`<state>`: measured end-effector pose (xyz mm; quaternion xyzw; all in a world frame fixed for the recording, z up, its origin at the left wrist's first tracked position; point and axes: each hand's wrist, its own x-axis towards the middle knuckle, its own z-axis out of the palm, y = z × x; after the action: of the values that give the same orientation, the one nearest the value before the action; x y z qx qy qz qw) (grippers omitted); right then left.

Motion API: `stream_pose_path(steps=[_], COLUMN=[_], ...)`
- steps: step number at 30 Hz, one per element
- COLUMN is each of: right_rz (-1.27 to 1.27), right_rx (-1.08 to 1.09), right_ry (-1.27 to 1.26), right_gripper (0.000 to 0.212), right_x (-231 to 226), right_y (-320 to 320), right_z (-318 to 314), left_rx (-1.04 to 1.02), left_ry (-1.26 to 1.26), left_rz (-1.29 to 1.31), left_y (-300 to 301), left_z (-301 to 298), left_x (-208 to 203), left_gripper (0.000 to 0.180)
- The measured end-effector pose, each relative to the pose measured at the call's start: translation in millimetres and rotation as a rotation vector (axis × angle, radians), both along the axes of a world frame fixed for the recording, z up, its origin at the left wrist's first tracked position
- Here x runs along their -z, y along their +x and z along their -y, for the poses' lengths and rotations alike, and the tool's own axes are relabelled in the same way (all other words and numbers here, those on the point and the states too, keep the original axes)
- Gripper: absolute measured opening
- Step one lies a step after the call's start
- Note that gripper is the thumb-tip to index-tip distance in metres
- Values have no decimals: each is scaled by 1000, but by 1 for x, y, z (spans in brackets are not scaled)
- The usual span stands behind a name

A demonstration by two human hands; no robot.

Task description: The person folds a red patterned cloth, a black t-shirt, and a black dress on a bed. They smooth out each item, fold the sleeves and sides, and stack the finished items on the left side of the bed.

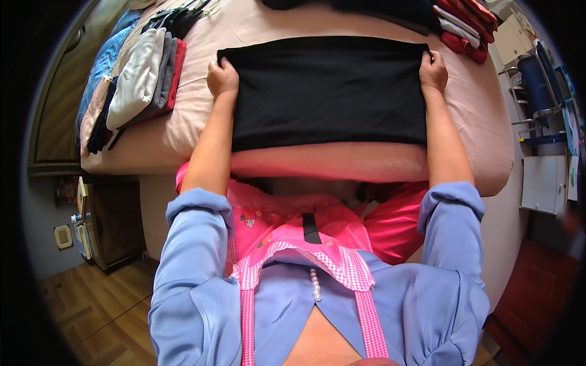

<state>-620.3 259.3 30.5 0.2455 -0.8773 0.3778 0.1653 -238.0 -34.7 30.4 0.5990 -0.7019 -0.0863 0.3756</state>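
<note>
A black piece of cloth [329, 91], seemingly a folded garment, lies stretched out as a wide rectangle at the near edge of the bed. My left hand [222, 78] is closed on its far left corner, thumb on top. At the far right corner my right hand [434, 71] grips the same cloth with curled fingers. The cloth looks smooth and taut between the two hands; its near edge lies along the mattress edge. What kind of garment it is cannot be told.
The bed has a pale pink sheet [189, 116]. Folded clothes [137, 79] in white, grey and red are stacked at the left. Red and white folded clothes [467, 27] sit at the far right, with dark cloth [384, 13] along the far side. A wooden cabinet [113, 219] stands lower left.
</note>
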Motion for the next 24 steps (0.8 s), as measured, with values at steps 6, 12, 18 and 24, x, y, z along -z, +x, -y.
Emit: stream_pose_path(steps=[6, 12, 18, 24], right_rz=[244, -410, -229, -79], right_rx=[-16, -159, -486, -360], right_ry=[406, 250, 253, 544], right_gripper=[37, 39, 46, 65], right_x=[-16, -31, 1, 3], right_y=[-10, 95, 269, 259], right_z=[7, 8, 8, -22], left_rx=[67, 346, 733, 636], left_ry=[132, -157, -359, -238], left_rz=[177, 153, 350, 580], left_y=[-6, -7, -19, -1], left_z=[16, -44, -213, -214], left_x=[-5, -27, -4, 6], left_gripper=[37, 44, 42, 56])
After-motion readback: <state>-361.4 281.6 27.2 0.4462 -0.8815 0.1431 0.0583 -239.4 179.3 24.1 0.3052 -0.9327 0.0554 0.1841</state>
